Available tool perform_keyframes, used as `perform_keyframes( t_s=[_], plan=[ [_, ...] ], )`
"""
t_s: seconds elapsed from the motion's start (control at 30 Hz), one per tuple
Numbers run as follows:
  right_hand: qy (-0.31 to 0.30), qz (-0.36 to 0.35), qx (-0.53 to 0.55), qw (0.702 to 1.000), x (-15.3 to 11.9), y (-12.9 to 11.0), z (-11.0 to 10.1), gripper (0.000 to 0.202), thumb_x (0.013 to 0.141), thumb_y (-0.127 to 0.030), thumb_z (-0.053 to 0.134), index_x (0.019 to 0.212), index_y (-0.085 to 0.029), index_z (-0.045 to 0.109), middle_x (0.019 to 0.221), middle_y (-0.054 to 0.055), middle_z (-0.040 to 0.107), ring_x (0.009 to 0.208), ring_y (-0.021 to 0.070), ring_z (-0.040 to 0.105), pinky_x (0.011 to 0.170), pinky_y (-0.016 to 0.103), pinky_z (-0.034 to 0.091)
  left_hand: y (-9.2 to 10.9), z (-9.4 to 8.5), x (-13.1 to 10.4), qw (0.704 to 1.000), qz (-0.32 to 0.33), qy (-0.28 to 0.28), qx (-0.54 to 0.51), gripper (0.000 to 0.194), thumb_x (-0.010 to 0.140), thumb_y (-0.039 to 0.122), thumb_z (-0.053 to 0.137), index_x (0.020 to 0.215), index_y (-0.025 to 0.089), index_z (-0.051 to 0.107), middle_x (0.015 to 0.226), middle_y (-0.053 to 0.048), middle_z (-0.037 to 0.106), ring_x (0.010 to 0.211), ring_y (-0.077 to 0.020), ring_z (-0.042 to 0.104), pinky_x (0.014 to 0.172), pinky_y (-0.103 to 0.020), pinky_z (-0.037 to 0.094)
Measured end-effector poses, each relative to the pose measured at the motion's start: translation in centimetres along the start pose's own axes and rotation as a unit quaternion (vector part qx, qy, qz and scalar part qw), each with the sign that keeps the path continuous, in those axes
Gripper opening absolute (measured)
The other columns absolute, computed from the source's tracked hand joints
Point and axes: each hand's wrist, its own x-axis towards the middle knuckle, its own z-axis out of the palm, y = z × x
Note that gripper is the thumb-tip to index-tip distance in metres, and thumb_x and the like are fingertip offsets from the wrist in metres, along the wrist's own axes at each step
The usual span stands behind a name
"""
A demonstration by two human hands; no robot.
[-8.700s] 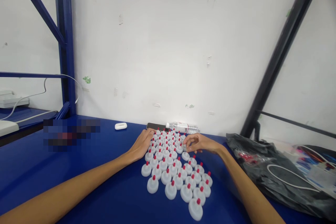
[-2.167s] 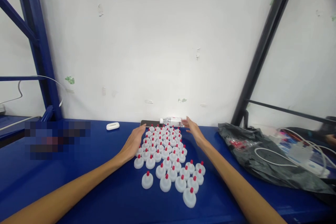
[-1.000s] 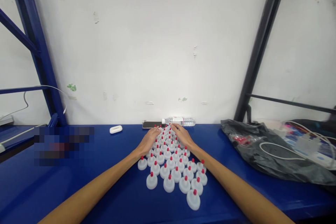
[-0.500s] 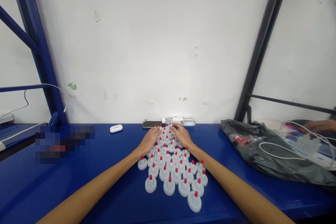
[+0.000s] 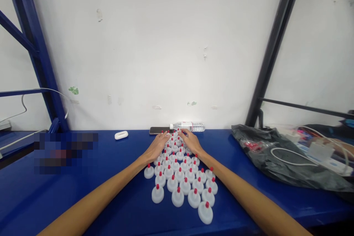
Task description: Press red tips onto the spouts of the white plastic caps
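Many white round nozzle caps with red tips (image 5: 177, 198) stand upright in a cluster on the blue tabletop (image 5: 124, 206). They narrow toward the far edge and spread out nearer me. My left hand (image 5: 156, 148) rests along the left side of the far caps, fingers extended and thumb apart. On the opposite side, my right hand (image 5: 192, 143) lies with its fingers stretched toward the farthest caps. Both hands flank the cluster and appear to touch its outer caps. Neither hand visibly grips a cap; some fingertips are hidden among the caps.
Behind the caps lie a phone (image 5: 155, 130) and a clear water bottle (image 5: 197, 127) against the wall. A white oval case (image 5: 121, 135) sits to the left. At right are a dark plastic bag (image 5: 293, 173), white cables and another person's hand (image 5: 336, 144). A pixelated patch covers the left.
The view has shifted slightly. My hands and the caps hold nearly the same places, with the right fingers a little farther in over the far caps.
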Motion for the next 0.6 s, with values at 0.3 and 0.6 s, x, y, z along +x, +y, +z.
perform_keyframes(
  t_s=[0.3, 0.6],
  plan=[
    [0.005, -0.007, -0.002, 1.000, -0.1, -0.1, 0.1, 0.048, 0.088, -0.049, 0.058, 0.127, -0.022, 0.065, 0.126, 0.011, 0.068, 0.119, 0.0288, 0.062, 0.103, 0.039, 0.043, 2.1, 0.2, -0.9, 0.998, -0.010, 0.003, 0.055, 0.068, 0.087, 0.054, 0.054, 0.148, 0.022, 0.048, 0.160, -0.009, 0.039, 0.150, -0.0303, 0.029, 0.122, -0.044, 0.019],
    [0.009, -0.016, 0.008, 1.000, -0.2, -0.2, 0.0, 0.045, 0.085, -0.049, 0.064, 0.120, -0.023, 0.067, 0.122, 0.009, 0.069, 0.115, 0.0273, 0.064, 0.100, 0.038, 0.045, 1.6, 0.3, -0.7, 0.994, 0.003, 0.028, 0.110, 0.076, 0.071, 0.033, 0.071, 0.143, 0.018, 0.051, 0.150, -0.016, 0.049, 0.139, -0.0361, 0.044, 0.115, -0.046, 0.034]
  ],
)
